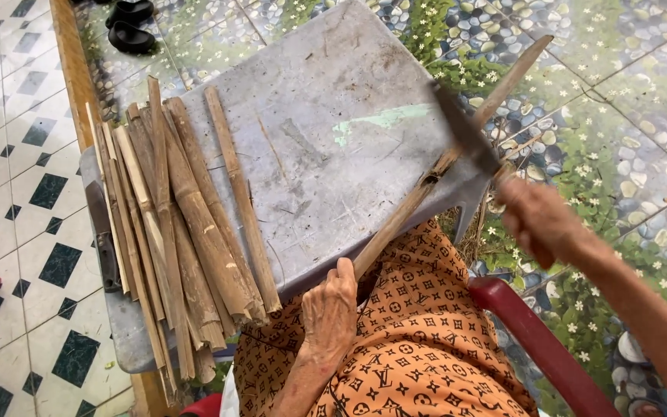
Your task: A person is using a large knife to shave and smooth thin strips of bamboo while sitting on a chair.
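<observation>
Left hand point(330, 309) is clamped on the lower end of 1 bamboo stick point(434, 174); right hand point(538, 224) grips a knife point(465, 139), mid-frame. The stick looks light, stiff and splintery, best held low, clear of the blade.

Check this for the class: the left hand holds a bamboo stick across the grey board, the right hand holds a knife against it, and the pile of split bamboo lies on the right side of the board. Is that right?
One detail is wrong. In the head view the pile of split bamboo lies on the left side of the grey board, not the right. The left hand does hold the bamboo stick, and the right hand holds the knife against it.
</observation>
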